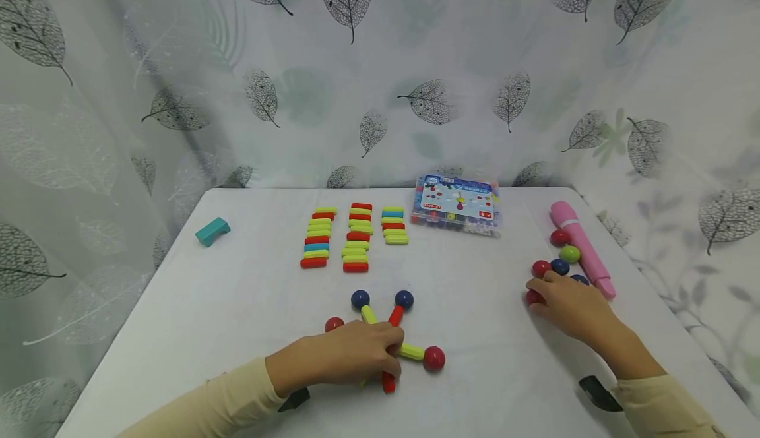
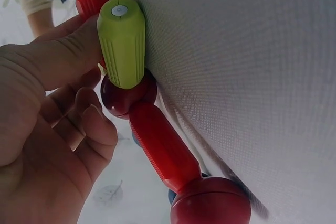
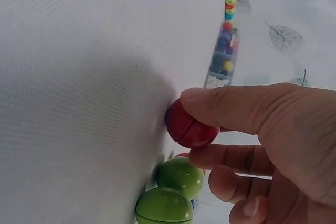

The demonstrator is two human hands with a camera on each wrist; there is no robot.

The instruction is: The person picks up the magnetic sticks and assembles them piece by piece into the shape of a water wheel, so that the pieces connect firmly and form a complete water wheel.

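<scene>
Red ball [image 3: 191, 127], glossy and seamed, pinched by right hand [image 1: 570, 306]; left hand [image 1: 350, 352] grips stick-and-ball figure [image 1: 394, 332].

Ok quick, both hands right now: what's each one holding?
Left hand: gripping the stick-and-ball figure, thumb on its green stick.
Right hand: pinching a red ball on the table.

Staged tabletop recording corner, likely indoors at home, white cloth-covered table [image 1: 237, 306], leaf-print curtain backdrop [image 1: 380, 75] on all sides, toy magnetic sticks [image 1: 350, 237], toy box [image 1: 457, 206]
</scene>
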